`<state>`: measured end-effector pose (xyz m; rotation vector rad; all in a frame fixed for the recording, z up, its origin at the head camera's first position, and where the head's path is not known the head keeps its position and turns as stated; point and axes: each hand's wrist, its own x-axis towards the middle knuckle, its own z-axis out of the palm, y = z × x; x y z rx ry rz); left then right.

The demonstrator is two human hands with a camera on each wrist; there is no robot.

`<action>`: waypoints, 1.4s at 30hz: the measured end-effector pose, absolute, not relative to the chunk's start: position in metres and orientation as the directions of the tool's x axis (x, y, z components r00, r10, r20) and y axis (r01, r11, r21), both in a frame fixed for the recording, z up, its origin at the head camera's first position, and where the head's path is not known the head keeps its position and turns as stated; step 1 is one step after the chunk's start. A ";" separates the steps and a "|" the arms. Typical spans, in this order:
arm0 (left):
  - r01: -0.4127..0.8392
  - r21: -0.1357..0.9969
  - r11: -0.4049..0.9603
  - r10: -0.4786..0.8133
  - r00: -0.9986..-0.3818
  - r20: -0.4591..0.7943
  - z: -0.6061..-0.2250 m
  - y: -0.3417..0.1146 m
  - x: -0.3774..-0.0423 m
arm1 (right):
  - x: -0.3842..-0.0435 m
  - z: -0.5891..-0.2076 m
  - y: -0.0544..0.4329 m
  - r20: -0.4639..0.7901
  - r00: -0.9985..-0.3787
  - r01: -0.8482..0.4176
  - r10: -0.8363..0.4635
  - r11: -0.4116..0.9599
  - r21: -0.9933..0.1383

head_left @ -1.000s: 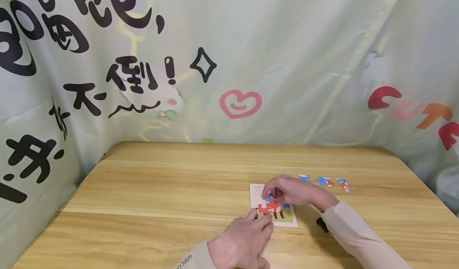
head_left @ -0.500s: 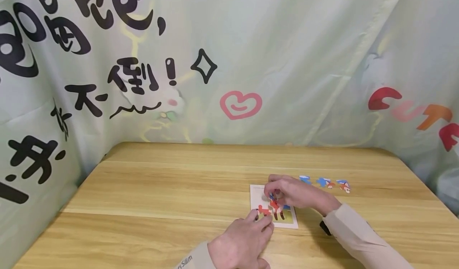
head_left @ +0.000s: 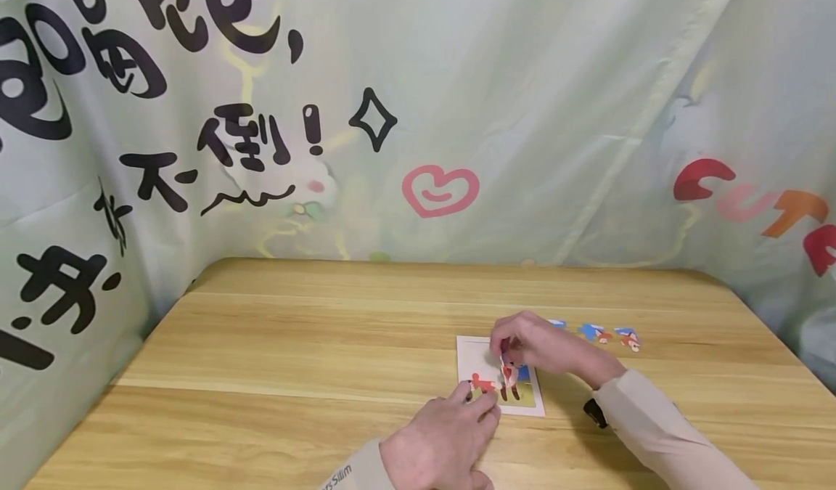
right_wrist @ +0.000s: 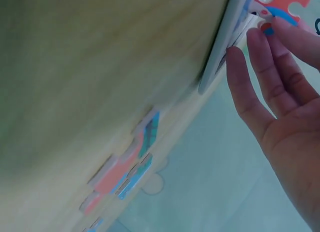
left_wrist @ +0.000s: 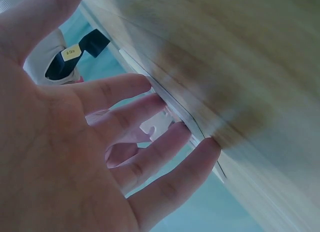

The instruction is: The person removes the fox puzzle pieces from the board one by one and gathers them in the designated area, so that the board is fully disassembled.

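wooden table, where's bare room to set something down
Widest bare patch: the table left of the puzzle board and left hand. A strip between the loose pieces and the curtain is bare too. Crowded: the board, with the right hand over it.

I see room to slip a hand along the wooden table's (head_left: 287, 345) left or far edge. Loose jigsaw pieces (head_left: 629, 339) obstruct the far right corner's side; the left hand (head_left: 445, 432) blocks the puzzle board's (head_left: 472, 353) near left corner, the right hand (head_left: 545, 343) its far right.

Pale printed fabric (head_left: 535, 98) with 1 pink heart (head_left: 436, 197) hangs behind a wood-grained table (head_left: 294, 330).
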<state>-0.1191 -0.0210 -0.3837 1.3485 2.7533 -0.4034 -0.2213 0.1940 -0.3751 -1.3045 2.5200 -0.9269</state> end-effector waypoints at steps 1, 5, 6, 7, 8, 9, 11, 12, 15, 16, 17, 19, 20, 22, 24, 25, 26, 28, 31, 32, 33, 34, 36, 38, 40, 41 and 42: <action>0.782 -0.211 0.587 0.769 -0.619 -0.156 -0.384 -0.021 -0.119 | -0.221 -0.374 0.195 0.134 -0.611 -0.684 -0.780 0.435 -0.586; 0.778 -0.218 0.589 0.763 -0.624 -0.166 -0.383 -0.020 -0.119 | -0.222 -0.372 0.197 0.126 -0.620 -0.691 -0.774 0.463 -0.555; 0.778 -0.218 0.589 0.761 -0.625 -0.172 -0.383 -0.020 -0.119 | -0.222 -0.372 0.198 0.128 -0.621 -0.694 -0.774 0.466 -0.548; 0.778 -0.218 0.589 0.760 -0.625 -0.178 -0.383 -0.020 -0.119 | -0.222 -0.372 0.199 0.131 -0.619 -0.699 -0.775 0.467 -0.542; 0.777 -0.217 0.590 0.758 -0.626 -0.182 -0.383 -0.020 -0.119 | -0.222 -0.372 0.201 0.137 -0.613 -0.708 -0.778 0.464 -0.533; 0.777 -0.215 0.591 0.757 -0.627 -0.185 -0.383 -0.020 -0.119 | -0.223 -0.373 0.202 0.146 -0.607 -0.718 -0.781 0.459 -0.524; 0.777 -0.216 0.591 0.757 -0.627 -0.182 -0.382 -0.020 -0.119 | -0.223 -0.374 0.204 0.155 -0.597 -0.730 -0.787 0.452 -0.513; 0.777 -0.218 0.590 0.757 -0.627 -0.184 -0.382 -0.020 -0.119 | -0.223 -0.374 0.205 0.155 -0.595 -0.732 -0.789 0.452 -0.510; 0.776 -0.231 0.586 0.758 -0.626 -0.181 -0.382 -0.020 -0.119 | -0.223 -0.374 0.207 0.147 -0.589 -0.735 -0.794 0.452 -0.505; 0.776 -0.234 0.586 0.758 -0.627 -0.182 -0.382 -0.020 -0.119 | -0.223 -0.373 0.207 0.143 -0.588 -0.736 -0.796 0.454 -0.502; 0.776 -0.237 0.585 0.757 -0.627 -0.184 -0.382 -0.019 -0.119 | -0.223 -0.373 0.207 0.143 -0.584 -0.742 -0.799 0.453 -0.495; 0.775 -0.241 0.584 0.756 -0.628 -0.185 -0.383 -0.019 -0.119 | -0.223 -0.373 0.207 0.148 -0.575 -0.755 -0.805 0.452 -0.475; 0.774 -0.240 0.585 0.755 -0.629 -0.186 -0.383 -0.019 -0.120 | -0.223 -0.374 0.206 0.153 -0.569 -0.764 -0.808 0.450 -0.463; 0.774 -0.243 0.585 0.754 -0.629 -0.189 -0.383 -0.018 -0.120 | -0.223 -0.374 0.206 0.170 -0.556 -0.783 -0.814 0.443 -0.437; 0.773 -0.249 0.584 0.752 -0.630 -0.193 -0.383 -0.018 -0.120 | -0.223 -0.375 0.206 0.186 -0.544 -0.798 -0.818 0.437 -0.414; 0.772 -0.251 0.584 0.751 -0.631 -0.195 -0.383 -0.018 -0.120 | -0.222 -0.375 0.206 0.190 -0.542 -0.802 -0.818 0.437 -0.407; 0.771 -0.254 0.584 0.750 -0.632 -0.196 -0.383 -0.018 -0.120 | -0.222 -0.375 0.207 0.194 -0.541 -0.805 -0.818 0.438 -0.400; 0.770 -0.254 0.585 0.747 -0.634 -0.200 -0.383 -0.017 -0.120 | -0.222 -0.376 0.207 0.196 -0.541 -0.808 -0.818 0.441 -0.391; 0.769 -0.252 0.587 0.745 -0.635 -0.202 -0.383 -0.017 -0.120 | -0.222 -0.376 0.207 0.189 -0.542 -0.809 -0.819 0.448 -0.381; 0.769 -0.251 0.588 0.745 -0.636 -0.203 -0.383 -0.017 -0.120 | -0.222 -0.376 0.207 0.188 -0.542 -0.809 -0.819 0.449 -0.379; 0.769 -0.252 0.587 0.745 -0.635 -0.205 -0.383 -0.018 -0.120 | -0.222 -0.375 0.207 0.185 -0.543 -0.809 -0.819 0.451 -0.378; 0.770 -0.252 0.586 0.745 -0.634 -0.206 -0.383 -0.018 -0.120 | -0.222 -0.375 0.207 0.180 -0.546 -0.805 -0.818 0.453 -0.383; 0.772 -0.254 0.583 0.747 -0.632 -0.207 -0.383 -0.018 -0.120 | -0.222 -0.374 0.208 0.169 -0.555 -0.795 -0.814 0.460 -0.396; 0.773 -0.253 0.582 0.749 -0.631 -0.203 -0.383 -0.018 -0.120 | -0.222 -0.372 0.207 0.160 -0.566 -0.782 -0.808 0.466 -0.414; 0.774 -0.254 0.580 0.752 -0.629 -0.198 -0.384 -0.019 -0.119 | -0.223 -0.371 0.206 0.151 -0.574 -0.768 -0.805 0.466 -0.440; 0.774 -0.254 0.580 0.753 -0.628 -0.195 -0.383 -0.019 -0.120 | -0.224 -0.371 0.205 0.152 -0.573 -0.767 -0.806 0.461 -0.446; 0.775 -0.252 0.579 0.754 -0.627 -0.194 -0.383 -0.019 -0.120 | -0.225 -0.371 0.203 0.152 -0.569 -0.766 -0.808 0.454 -0.455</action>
